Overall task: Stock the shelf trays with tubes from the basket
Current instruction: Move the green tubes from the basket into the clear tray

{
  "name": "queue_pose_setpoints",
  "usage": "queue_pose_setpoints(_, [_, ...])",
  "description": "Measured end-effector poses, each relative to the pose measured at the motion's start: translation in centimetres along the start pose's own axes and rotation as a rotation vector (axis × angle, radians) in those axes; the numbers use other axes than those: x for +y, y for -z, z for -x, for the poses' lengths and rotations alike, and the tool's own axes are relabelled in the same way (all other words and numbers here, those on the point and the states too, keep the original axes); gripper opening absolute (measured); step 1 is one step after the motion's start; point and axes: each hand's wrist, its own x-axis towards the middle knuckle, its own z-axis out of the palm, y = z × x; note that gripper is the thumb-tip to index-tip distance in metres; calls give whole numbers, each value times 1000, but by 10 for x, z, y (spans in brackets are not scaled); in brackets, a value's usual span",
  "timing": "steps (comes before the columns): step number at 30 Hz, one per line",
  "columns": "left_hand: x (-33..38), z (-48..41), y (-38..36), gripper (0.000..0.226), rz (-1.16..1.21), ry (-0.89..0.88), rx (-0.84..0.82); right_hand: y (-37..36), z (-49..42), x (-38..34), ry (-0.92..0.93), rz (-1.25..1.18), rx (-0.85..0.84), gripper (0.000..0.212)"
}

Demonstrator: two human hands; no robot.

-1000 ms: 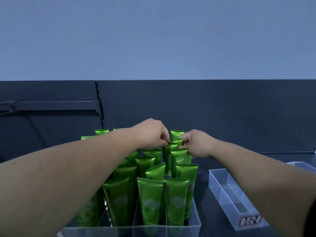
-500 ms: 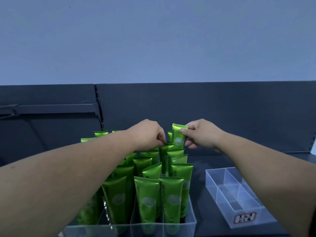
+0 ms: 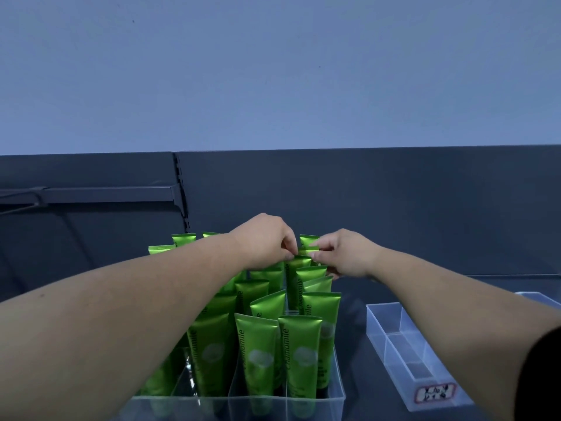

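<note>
My left hand point(image 3: 267, 240) and right hand point(image 3: 343, 253) pinch a glossy green tube point(image 3: 307, 249) into the back of the nearly full clear plastic tray point(image 3: 338, 393), while the compartmented clear tray point(image 3: 394, 338) beside it holds nothing yet.

The green tubes point(image 3: 299, 357) in the clear tray point(image 3: 338, 399) have the word "Chamomile" running up their fronts. It is easy to read on the front ones. A sticker point(image 3: 434, 394) on the small clear tray point(image 3: 391, 332) to the right has marks too blurry to read.
</note>
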Motion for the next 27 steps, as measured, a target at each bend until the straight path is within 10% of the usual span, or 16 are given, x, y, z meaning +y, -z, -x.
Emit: queue_pose_setpoints(27, [40,40,17,50,-184,-35,202,15,97,-38,-67,635,362,53])
